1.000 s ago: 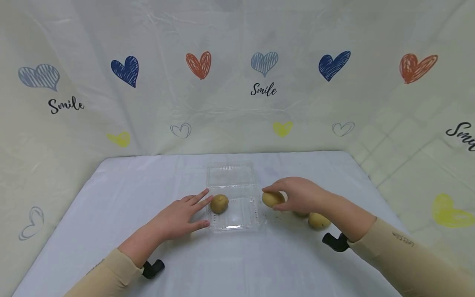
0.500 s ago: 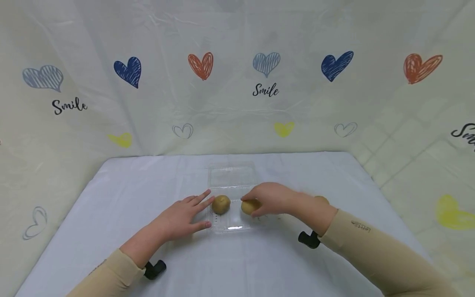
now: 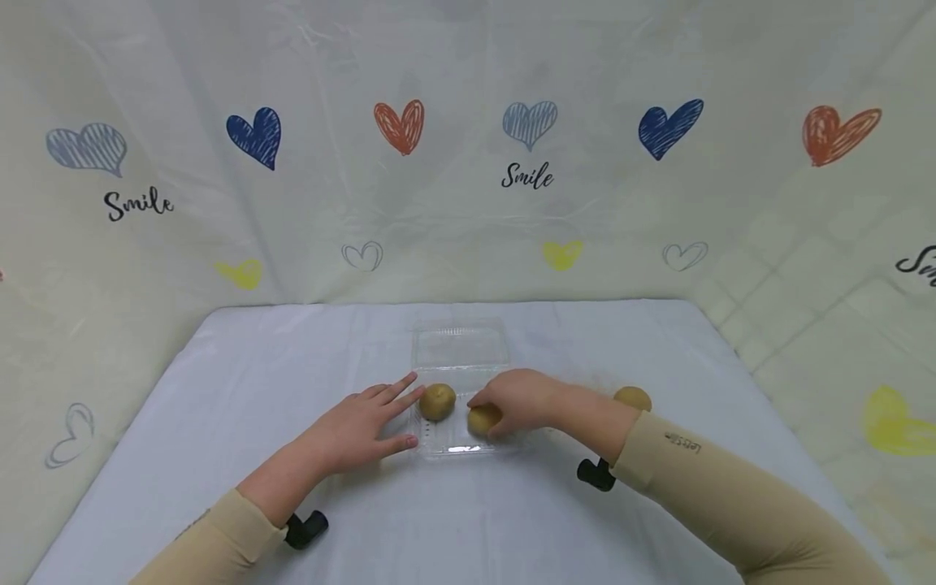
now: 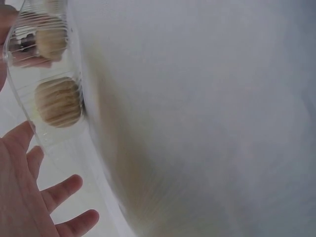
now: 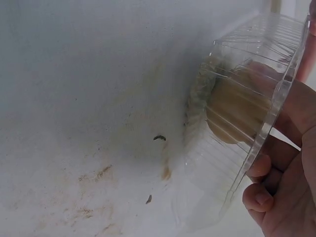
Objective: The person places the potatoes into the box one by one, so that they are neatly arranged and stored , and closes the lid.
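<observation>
A clear plastic clamshell container (image 3: 430, 445) lies on the white-covered table, lid folded back. One potato (image 3: 437, 402) sits in its left half. My right hand (image 3: 525, 400) reaches over the right side and holds a second potato (image 3: 481, 422) between thumb and fingers, low inside the container. Through the ribbed wall in the right wrist view, that potato (image 5: 232, 113) shows with fingers around it. My left hand (image 3: 358, 428) lies with spread, straight fingers at the left rim, a fingertip touching it in the left wrist view.
Another potato (image 3: 633, 398) rests on the table to the right, partly behind the right forearm. Brown crumbs (image 5: 101, 173) of dirt dot the cloth beside the container. A printed curtain (image 3: 453, 203) stands behind the table.
My right hand has carried its potato leftward from beside the container and down into its right half. The left hand stays at the left rim.
</observation>
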Motion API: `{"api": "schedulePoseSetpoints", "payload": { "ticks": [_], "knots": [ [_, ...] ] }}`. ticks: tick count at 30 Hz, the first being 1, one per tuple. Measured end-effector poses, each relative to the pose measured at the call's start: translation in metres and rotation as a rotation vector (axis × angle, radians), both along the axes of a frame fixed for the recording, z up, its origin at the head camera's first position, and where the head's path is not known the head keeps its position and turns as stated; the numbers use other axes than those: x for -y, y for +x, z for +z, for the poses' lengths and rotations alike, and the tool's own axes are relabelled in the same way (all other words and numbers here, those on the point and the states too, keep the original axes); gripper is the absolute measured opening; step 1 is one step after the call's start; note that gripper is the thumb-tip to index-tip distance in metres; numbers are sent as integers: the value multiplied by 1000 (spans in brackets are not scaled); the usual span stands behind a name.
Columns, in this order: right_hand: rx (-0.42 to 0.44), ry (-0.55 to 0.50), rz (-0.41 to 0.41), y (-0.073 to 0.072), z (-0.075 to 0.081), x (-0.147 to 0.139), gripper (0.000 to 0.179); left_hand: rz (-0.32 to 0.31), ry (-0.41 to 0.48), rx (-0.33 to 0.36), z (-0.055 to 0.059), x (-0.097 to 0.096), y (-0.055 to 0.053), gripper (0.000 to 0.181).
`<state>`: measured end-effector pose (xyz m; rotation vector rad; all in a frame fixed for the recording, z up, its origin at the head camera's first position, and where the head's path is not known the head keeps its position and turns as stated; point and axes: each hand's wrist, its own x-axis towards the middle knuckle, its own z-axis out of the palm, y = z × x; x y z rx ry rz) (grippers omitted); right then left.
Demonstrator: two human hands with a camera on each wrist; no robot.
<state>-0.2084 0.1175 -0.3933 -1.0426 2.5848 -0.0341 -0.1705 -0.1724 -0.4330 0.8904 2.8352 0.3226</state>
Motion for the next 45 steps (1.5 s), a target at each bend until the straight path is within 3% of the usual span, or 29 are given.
{"api": "schedulePoseSetpoints", "payload": {
  "ticks": [13, 19, 26, 34, 45],
  "knots": [
    [-112, -26, 86, -1, 5, -15, 41, 1, -6, -6, -2, -1, 0, 79],
    [-149, -18, 85, 2, 7, -20, 39, -5, 4, 4, -3, -1, 0, 77],
    [-108, -60, 87, 2, 5, -23, 40, -7, 23, 14, -1, 0, 3, 81],
    [-2, -125, 62, 0, -1, -19, 38, -5, 4, -2, -2, -1, 3, 81],
    [53, -169, 26, 3, -8, -6, 37, -2, 1, 4, -1, -3, 4, 85]
  ]
}}
